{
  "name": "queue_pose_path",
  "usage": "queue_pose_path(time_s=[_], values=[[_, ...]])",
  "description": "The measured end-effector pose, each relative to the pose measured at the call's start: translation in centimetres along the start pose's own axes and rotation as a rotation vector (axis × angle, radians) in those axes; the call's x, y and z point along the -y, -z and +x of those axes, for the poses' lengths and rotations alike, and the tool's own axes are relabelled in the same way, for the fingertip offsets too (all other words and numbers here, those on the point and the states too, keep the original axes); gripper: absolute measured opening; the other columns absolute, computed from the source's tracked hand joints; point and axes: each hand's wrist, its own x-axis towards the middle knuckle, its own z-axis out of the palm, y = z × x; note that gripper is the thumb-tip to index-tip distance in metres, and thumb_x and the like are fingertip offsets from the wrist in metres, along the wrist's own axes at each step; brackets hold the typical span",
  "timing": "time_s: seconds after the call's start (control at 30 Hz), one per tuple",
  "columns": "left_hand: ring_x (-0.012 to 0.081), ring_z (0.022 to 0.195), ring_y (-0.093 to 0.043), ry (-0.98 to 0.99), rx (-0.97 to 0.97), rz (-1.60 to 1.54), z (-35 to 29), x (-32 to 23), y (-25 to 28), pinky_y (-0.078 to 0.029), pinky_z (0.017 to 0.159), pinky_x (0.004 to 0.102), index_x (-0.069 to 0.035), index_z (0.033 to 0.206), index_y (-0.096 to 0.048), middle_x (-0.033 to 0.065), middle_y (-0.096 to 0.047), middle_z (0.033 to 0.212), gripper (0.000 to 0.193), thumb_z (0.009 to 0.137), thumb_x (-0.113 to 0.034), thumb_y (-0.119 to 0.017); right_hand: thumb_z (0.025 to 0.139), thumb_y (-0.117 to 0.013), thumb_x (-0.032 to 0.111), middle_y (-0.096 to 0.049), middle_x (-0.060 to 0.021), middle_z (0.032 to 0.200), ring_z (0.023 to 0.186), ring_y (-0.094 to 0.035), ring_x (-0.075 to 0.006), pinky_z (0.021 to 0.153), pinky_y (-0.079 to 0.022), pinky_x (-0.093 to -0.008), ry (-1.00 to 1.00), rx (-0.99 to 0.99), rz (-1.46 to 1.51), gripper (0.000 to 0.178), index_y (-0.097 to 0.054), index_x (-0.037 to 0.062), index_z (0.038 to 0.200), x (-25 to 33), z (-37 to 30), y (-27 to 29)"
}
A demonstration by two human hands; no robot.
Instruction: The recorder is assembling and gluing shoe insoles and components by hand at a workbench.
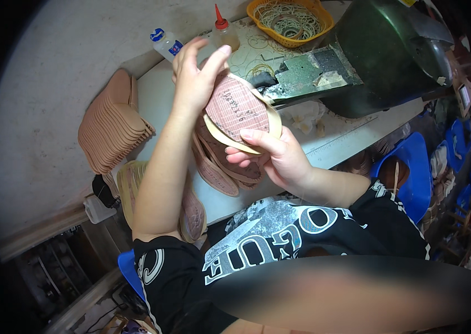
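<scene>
The left hand (193, 78) and the right hand (277, 156) both grip one pink shoe insole (238, 111), held up above the white worktop (157, 94). It looks like the tan band (273, 119) around its edge is being fitted on. Next, I think, the fingers must press that band flat all around.

Two small bottles stand at the table's far edge: a clear bottle (166, 43) with a blue-white label, and an amber bottle (225, 32) with a red nozzle.
</scene>
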Motion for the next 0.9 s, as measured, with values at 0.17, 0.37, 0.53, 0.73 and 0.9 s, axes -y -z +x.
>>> queue_pose_path(time_s=[0.17, 0.37, 0.53, 0.73, 0.9], values=[[0.0287, 0.129, -0.041, -0.405, 0.899, 0.048, 2.6, -2.1, 4.4, -0.018, 0.113, 0.0479, -0.010, 0.108, -0.064, 0.0070, -0.060, 0.122, 0.046, 0.071, -0.035, -0.075, 0.092, -0.056, 0.019, -0.068, -0.0162, 0.090, 0.075, -0.069, -0.0190, 0.065, -0.054, -0.0248, 0.038, 0.034, -0.081, 0.032, -0.057, -0.0044, 0.113, 0.3, 1.3, -0.3], [0.0094, 0.081, -0.054, -0.010, 1.150, -0.143, 3.4, -2.0, 4.4, -0.045, 0.072, 0.0239, -0.004, 0.100, -0.063, 0.0023, -0.061, 0.086, 0.043, 0.077, -0.038, -0.076, 0.095, -0.056, 0.034, -0.069, -0.0131, 0.089, 0.074, -0.069, -0.0144, 0.065, -0.053, -0.0210, 0.093, -0.022, -0.155, 0.040, -0.062, -0.0040, 0.106, 0.4, 1.4, -0.4], [0.0073, 0.084, -0.051, 0.142, 1.168, -0.141, 2.7, -2.2, 5.6, -0.043, 0.075, 0.0235, -0.004, 0.098, -0.058, -0.0010, -0.058, 0.087, 0.034, 0.083, -0.032, -0.071, 0.095, -0.054, 0.038, -0.069, -0.0138, 0.092, 0.077, -0.069, -0.0151, 0.066, -0.054, -0.0209, 0.049, -0.033, -0.170, 0.045, -0.061, -0.0045, 0.109, 1.2, 1.2, -1.1], [0.0074, 0.073, -0.049, 0.230, 1.040, -0.226, 0.7, -2.2, 5.2, -0.041, 0.063, 0.0235, -0.004, 0.093, -0.059, 0.0000, -0.056, 0.078, 0.041, 0.083, -0.041, -0.071, 0.096, -0.052, 0.040, -0.068, -0.0115, 0.099, 0.077, -0.069, -0.0154, 0.066, -0.054, -0.0210, 0.024, -0.064, -0.223, 0.044, -0.059, 0.0004, 0.114, 2.1, 1.1, -0.7], [0.0064, 0.078, -0.052, 0.377, 1.008, -0.190, -0.3, -1.9, 5.6, -0.044, 0.068, 0.0215, -0.002, 0.099, -0.057, 0.0008, -0.058, 0.087, 0.035, 0.087, -0.033, -0.068, 0.095, -0.052, 0.040, -0.068, -0.0109, 0.099, 0.077, -0.069, -0.0146, 0.064, -0.055, -0.0209, 0.032, -0.046, -0.251, 0.044, -0.059, 0.0007, 0.115, 2.4, 1.4, -0.6]])
